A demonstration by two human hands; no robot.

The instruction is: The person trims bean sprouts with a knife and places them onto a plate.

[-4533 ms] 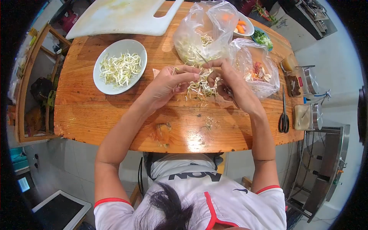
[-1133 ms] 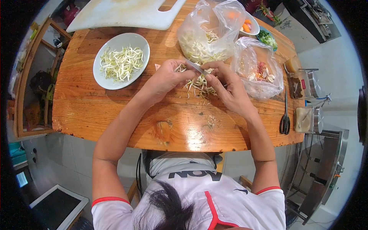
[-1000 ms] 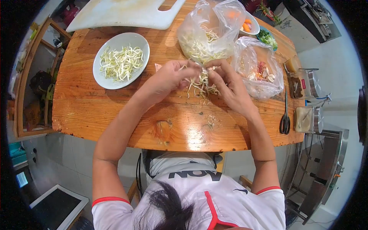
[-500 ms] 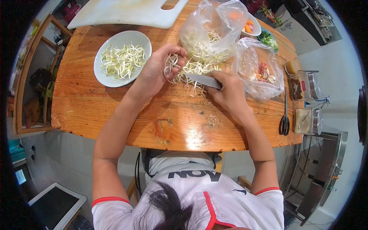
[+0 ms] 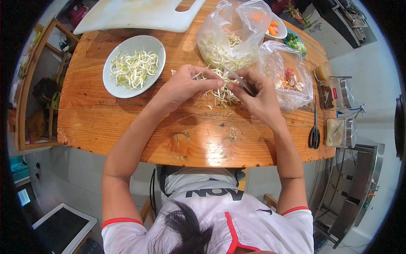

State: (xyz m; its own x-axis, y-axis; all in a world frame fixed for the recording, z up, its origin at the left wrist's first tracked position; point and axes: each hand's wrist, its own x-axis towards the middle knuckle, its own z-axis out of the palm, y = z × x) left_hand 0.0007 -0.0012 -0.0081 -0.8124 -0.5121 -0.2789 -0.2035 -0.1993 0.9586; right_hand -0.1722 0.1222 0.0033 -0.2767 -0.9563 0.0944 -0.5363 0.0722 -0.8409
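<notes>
Over the wooden table, my left hand (image 5: 186,86) is closed around some bean sprouts (image 5: 198,76), with its thumb and fingertips reaching toward my right hand. Gripped in my right hand (image 5: 260,95) is a knife (image 5: 237,77), its blade slanting up and left. The two hands' fingertips come close together; whether they share one sprout is too small to tell. Beneath and behind them lies a loose pile of bean sprouts (image 5: 224,98). Left of my left hand, a white bowl (image 5: 111,86) contains more sprouts. A clear plastic bag (image 5: 207,38) of sprouts stands behind the pile.
A white cutting board (image 5: 139,17) lies at the back left. To the right are another plastic bag (image 5: 292,99) with scraps, scissors (image 5: 314,135), lidded jars (image 5: 336,133), a dish of orange pieces (image 5: 281,30) and chopped greens (image 5: 294,43).
My left hand has turned over from palm-up and moved lower, its fingertips now toward my right hand. My right hand has shifted slightly right, and the knife blade now tilts more steeply upward.
</notes>
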